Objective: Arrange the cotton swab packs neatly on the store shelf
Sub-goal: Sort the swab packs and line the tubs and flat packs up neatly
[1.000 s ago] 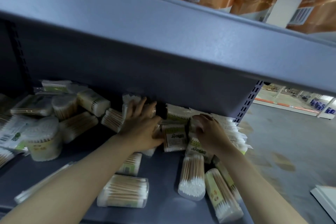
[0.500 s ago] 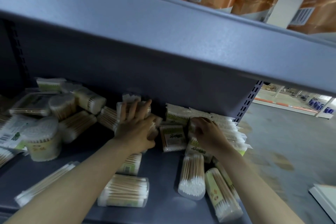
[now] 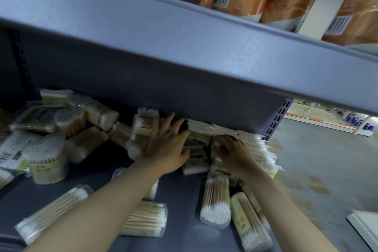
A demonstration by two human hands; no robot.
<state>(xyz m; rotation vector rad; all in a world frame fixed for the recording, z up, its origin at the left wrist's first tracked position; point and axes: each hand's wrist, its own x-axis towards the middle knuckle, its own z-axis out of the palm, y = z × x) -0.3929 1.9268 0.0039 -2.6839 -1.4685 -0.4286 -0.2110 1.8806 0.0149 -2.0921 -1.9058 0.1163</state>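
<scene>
From the head view, the left hand (image 3: 166, 147) lies with fingers spread flat on cotton swab packs (image 3: 195, 157) near the back of the shelf (image 3: 184, 231), while the right hand (image 3: 233, 153) curls its fingers around flat packs (image 3: 257, 149) stacked at the shelf's right edge.

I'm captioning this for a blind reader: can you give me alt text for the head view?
Two bare hands reach into a grey shelf of jumbled cotton swab packs: the left hand lies flat on packs, and the right hand curls over a row of flat packs at the back right.
</scene>
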